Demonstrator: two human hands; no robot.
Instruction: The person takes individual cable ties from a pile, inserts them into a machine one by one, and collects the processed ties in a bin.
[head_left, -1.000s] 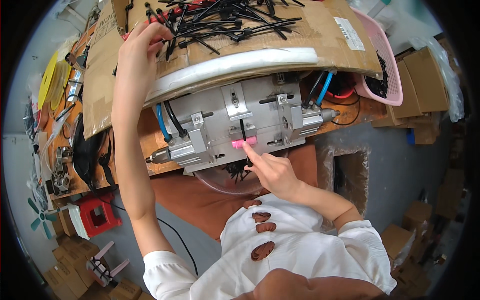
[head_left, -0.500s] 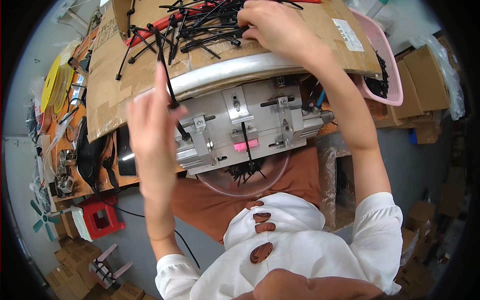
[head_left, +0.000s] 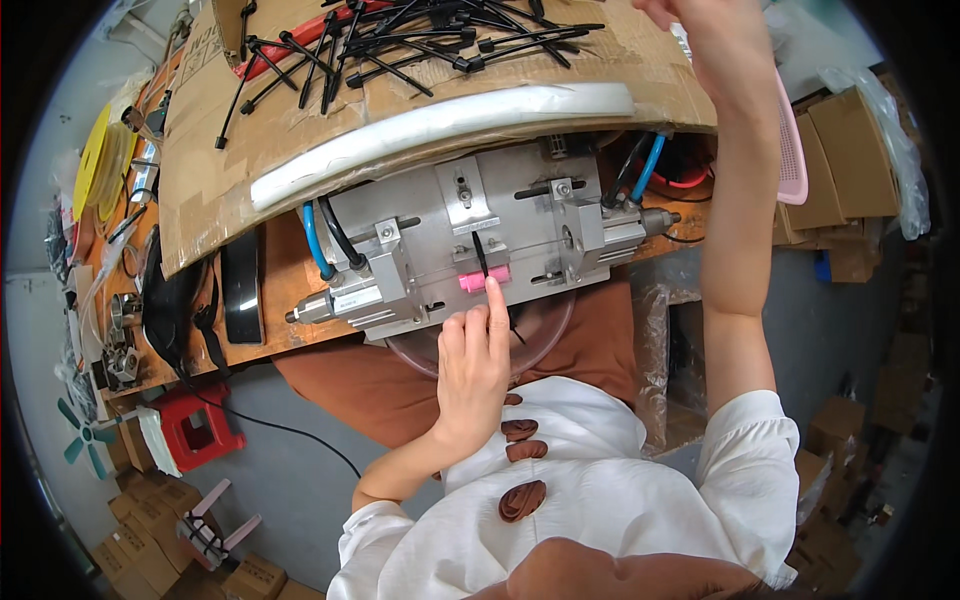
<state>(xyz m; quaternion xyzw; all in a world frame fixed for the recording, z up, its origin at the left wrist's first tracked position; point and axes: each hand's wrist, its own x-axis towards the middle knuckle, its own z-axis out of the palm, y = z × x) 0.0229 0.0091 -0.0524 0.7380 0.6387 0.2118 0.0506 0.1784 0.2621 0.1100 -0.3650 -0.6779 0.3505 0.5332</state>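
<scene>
Over the cardboard (head_left: 215,210), beyond the jig (head_left: 520,235), swung the right hand (head_left: 715,32) rightward; couldn't judge its cropped fingers' grip. Lowered the left hand (head_left: 473,375), with index straight, others curled, hold unclear, to the jig's pink piece (head_left: 471,283) and black tie (head_left: 479,248), apparently swapping roles.

Cardboard boxes (head_left: 125,545) crowd the grey floor (head_left: 280,485) of a cluttered workshop, where a metal fixture (head_left: 435,250) with visible bolts and blue tubes (head_left: 314,240) sits at the edge of a wooden desk (head_left: 283,265). Beside it, a cardboard sheet (head_left: 215,190) lies strewn with slim black plastic parts (head_left: 430,45). A yellow spool (head_left: 92,165) and metal fittings (head_left: 122,312) line the left side, near a red plastic stool (head_left: 202,425); a pink basket (head_left: 793,150) stands at right.
</scene>
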